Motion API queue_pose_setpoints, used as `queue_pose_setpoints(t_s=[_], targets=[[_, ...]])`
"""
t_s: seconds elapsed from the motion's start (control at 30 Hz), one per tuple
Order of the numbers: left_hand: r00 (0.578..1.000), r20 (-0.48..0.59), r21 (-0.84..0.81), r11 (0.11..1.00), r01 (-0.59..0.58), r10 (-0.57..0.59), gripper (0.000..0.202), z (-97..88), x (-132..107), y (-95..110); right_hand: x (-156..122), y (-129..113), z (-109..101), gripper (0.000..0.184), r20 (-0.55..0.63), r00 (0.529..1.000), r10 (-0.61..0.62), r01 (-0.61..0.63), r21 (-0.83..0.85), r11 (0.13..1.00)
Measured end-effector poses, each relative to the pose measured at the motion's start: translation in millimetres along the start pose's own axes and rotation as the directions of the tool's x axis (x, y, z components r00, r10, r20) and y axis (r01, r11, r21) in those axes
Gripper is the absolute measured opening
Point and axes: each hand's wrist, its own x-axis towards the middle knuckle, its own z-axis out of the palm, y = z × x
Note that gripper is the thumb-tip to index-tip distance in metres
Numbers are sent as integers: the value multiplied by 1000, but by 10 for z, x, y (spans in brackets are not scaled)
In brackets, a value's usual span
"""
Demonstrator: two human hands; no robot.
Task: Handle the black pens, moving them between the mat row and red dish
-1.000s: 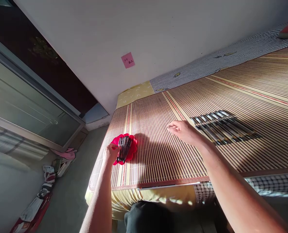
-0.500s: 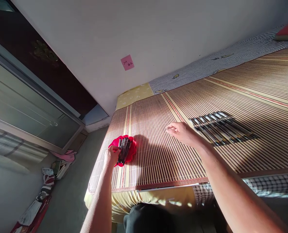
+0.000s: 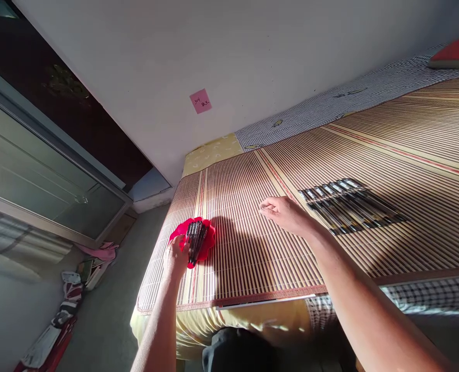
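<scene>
A bundle of black pens lies on a red scalloped dish on the left part of the bamboo mat. My left hand rests at the dish's left edge with its fingers apart, the fingertips at the side of the pens. To the right, my right hand hovers over the mat, thumb and fingers drawn together, and no object shows in them. Beyond its wrist, a slanted row of several black pens in clear sleeves lies side by side on the mat.
The bamboo mat covers a bed beside a white wall bearing a pink note. A red cushion sits at the far right. On the left are a sliding glass door and items on the floor.
My left hand's fingers have loosened and spread slightly beside the pens on the dish. The right hand has barely moved; the view has shifted a little.
</scene>
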Motion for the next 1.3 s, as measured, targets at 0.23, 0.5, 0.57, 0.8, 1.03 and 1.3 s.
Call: queue_pose_setpoints(t_s=[0.23,0.5,0.57,0.8,1.03,1.3], targets=[[992,-27,138,983,-121,126,14,-101,-274,276,3,-6,-11,20,-13,999,30,-31,-16,999],[979,202,385,917,-103,25,20,-37,-306,562,-21,-32,-4,25,-4,1000,17,-17,-8,1000],[971,231,476,878,-53,-66,18,-45,-275,655,-26,-59,-21,25,4,999,35,-35,-24,999],[971,211,512,859,-14,-110,10,-28,-309,828,-27,-99,-30,28,23,999,48,-47,-15,999],[984,145,398,916,41,-107,15,24,-293,754,-24,-109,-36,30,13,998,62,-62,-25,998],[983,129,294,952,86,-128,30,17,-222,719,-25,-99,-44,26,8,998,62,-61,-68,996]])
